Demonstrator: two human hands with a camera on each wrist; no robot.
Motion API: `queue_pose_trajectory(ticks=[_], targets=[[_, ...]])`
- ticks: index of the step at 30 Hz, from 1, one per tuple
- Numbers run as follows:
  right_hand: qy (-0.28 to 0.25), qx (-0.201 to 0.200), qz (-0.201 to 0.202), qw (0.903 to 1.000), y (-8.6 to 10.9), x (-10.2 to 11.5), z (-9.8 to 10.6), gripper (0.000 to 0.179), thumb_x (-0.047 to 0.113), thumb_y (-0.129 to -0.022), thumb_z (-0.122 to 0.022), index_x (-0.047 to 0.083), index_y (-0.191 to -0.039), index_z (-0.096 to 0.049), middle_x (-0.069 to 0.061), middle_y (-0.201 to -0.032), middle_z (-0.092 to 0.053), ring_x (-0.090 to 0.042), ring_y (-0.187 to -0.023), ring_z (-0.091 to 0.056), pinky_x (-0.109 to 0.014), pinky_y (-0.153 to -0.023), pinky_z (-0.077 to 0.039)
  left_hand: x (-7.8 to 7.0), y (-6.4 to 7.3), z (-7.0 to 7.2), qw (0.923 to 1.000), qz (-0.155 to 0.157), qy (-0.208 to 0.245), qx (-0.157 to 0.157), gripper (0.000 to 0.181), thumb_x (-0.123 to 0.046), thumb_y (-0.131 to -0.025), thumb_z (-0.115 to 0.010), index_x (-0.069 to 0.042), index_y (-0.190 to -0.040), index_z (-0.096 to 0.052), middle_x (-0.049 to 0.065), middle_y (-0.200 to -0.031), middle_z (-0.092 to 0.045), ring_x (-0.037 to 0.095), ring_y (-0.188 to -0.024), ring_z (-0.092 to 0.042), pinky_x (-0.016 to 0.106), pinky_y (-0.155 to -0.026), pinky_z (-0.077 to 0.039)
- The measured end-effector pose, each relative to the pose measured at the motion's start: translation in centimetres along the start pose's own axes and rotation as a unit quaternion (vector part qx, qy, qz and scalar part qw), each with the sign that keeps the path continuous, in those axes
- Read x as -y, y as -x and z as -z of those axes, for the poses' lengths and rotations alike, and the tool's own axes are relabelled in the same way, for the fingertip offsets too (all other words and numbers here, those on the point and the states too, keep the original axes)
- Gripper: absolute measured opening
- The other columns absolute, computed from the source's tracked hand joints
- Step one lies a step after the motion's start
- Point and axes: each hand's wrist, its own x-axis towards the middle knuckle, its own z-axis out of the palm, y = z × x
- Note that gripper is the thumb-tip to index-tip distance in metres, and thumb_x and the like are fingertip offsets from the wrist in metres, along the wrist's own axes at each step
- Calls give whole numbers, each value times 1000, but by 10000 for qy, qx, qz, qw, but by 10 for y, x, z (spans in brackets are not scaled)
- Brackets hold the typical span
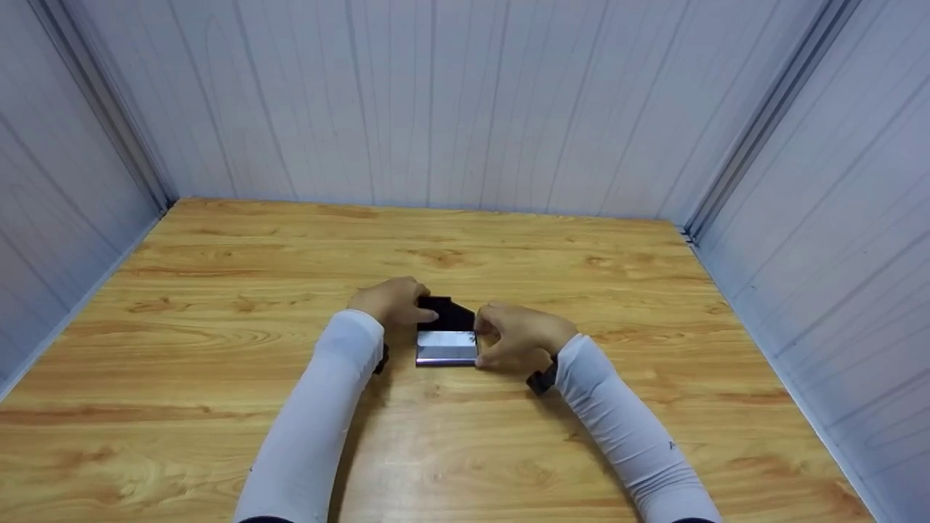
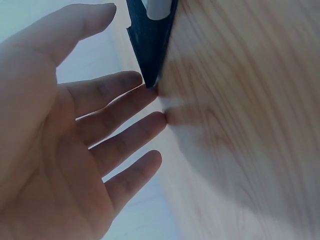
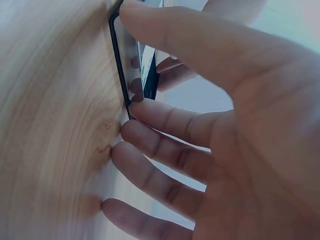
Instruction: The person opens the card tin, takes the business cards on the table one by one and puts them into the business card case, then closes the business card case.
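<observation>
I see a small black case (image 1: 445, 317) with a shiny silver part in the middle of the wooden table (image 1: 218, 290). My left hand (image 1: 391, 301) and right hand (image 1: 514, 335) flank it — fingers straight, fingertips touching its edges, nothing gripped. It still lies flat — not lifted yet.

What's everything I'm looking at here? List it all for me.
Flat black object with a silvery, shiny face: one, black and silver, lying mid-table between the two hands; what it is cannot be told.
Table: one, light wood grain, fills the floor of the booth.
Walls: three, pale panelled, around the table.
Sleeves: two, white, on both forearms.
Left hand: one, fingers straight, touching the object's left edge.
Right hand: one, fingers nearly straight, against its right edge.
</observation>
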Motion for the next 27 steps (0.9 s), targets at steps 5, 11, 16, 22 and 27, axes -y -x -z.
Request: queue_pose_trajectory(ticks=[5, 11, 16, 22, 27], targets=[[-48, 9, 4, 10000, 0, 1, 1, 48, 41, -83, -83, 12, -113, -58, -2, -107, -55, -18, -95, -55, -35, -84, -48, -1, -2, 0, 9999, -135, -16, -103, 61, -41, -100, -61, -4, -148, -50, 15, -145, -52, 33, -132, -50, 49, -108, -41], [-52, -46, 67, 10000, 0, 0, 0, 48, 39, -83, -84, 11, -112, -59, -2, -104, -55, -18, -93, -54, -35, -82, -48, 1, -2, 1, 9988, -378, -5, -318, 56, -37, -101, -60, -4, -146, -52, 16, -138, -55, 31, -122, -56, 47, -105, -43], [-38, -29, 133, 9999, -1, 0, -1, 49, 38, -82, -84, 8, -112, -59, -4, -103, -55, -18, -92, -53, -35, -83, -47, 2, 3, 1, 9955, -607, -59, -731, 50, -33, -101, -61, -5, -142, -57, 15, -125, -57, 25, -99, -57, 44, -95, -49], [-87, -37, 115, 9999, -3, 1, -2, 51, 36, -81, -85, 6, -114, -60, -4, -104, -56, -19, -94, -54, -36, -86, -48, 2, 9, -1, 9893, -912, 157, -1130, 36, -28, -101, -64, -10, -132, -68, 7, -111, -58, 20, -90, -55, 37, -83, -50], [-95, -19, 24, 10000, -5, 0, -1, 53, 36, -81, -85, 5, -116, -60, -2, -105, -56, -19, -96, -55, -36, -88, -48, 1, 14, -3, 9856, -981, 531, -1272, 27, -27, -101, -65, -15, -123, -74, -1, -104, -57, 16, -89, -56, 34, -80, -50]])
